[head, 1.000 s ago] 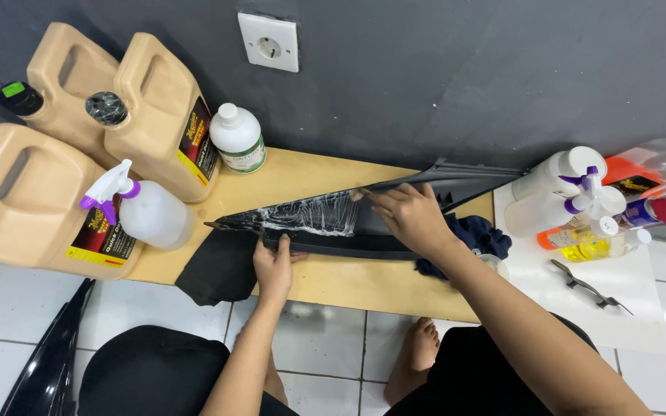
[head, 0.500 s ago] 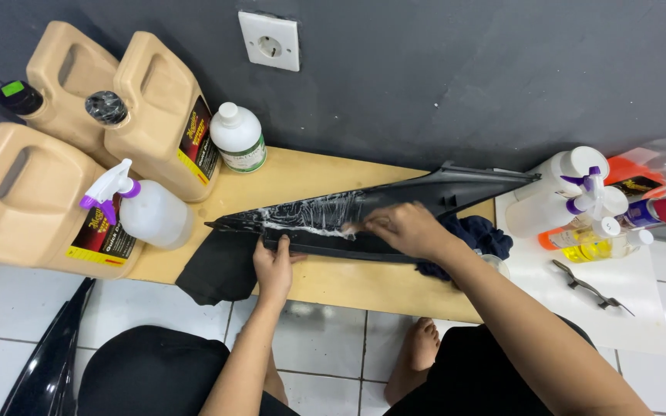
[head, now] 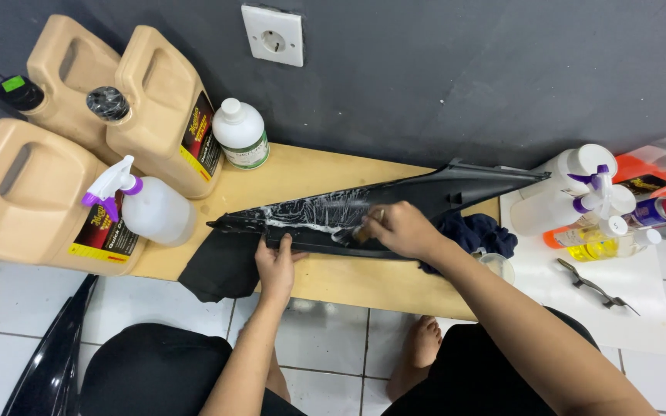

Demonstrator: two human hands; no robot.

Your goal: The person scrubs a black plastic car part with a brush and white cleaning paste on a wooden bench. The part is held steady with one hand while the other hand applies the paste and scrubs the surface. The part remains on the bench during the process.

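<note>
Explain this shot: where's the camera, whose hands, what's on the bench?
One picture, from a camera on the person's head, looking down at their own bare hands. The left hand presses the near edge of a long black plastic panel lying on a wooden bench. The right hand rests on the panel beside smeared white foam; what its fingers hold is unclear. Left are tan jugs and a spray bottle; right, more bottles. Dark cloths lie under the panel.

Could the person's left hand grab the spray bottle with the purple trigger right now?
Probably yes. The left hand presses the long black plastic panel, and the clear spray bottle with the purple trigger stands just left, with only bare wooden board between.
</note>
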